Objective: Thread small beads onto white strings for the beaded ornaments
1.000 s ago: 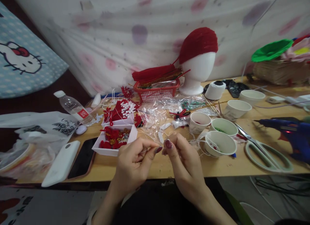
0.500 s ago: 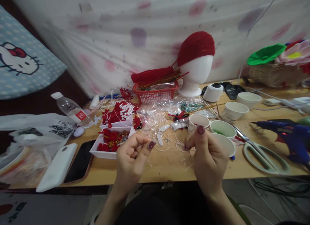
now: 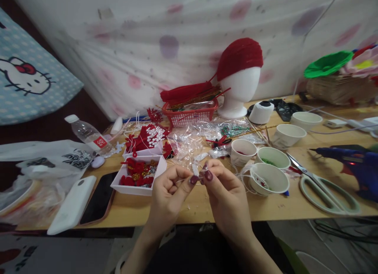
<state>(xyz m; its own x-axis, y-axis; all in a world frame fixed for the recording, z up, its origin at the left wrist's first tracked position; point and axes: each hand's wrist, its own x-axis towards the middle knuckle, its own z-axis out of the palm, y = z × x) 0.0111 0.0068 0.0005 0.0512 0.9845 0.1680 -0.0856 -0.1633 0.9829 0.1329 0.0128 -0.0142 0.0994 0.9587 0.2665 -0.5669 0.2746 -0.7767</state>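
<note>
Fingertips meet over a fine pale thread

The pale thread (image 3: 178,181) is thin and whitish, little more than a hairline against the skin. It runs across the curled fingers of the left hand (image 3: 169,199) toward the place where the two hands meet. There the thumbs and fingertips cover it, and whatever else may be caught between them is too small to tell.

The left hand pinches the thread between thumb and forefinger. The right hand (image 3: 229,199) is also drawn into a pinch, its fingertips against or just beside the left's; its hold appears to be on the same thread. Both hands are raised over the near edge of the wooden table (image 3: 201,211).

Just left of the left hand sits a white box (image 3: 128,188) of red and gold pieces, with a dark phone (image 3: 99,201) beyond it. Near the right hand, on its right, stands a paper cup (image 3: 270,190) with white cord over its rim; farther right lie scissors (image 3: 310,174). Crumpled clear plastic (image 3: 186,142) spreads beyond the fingertips.
</note>
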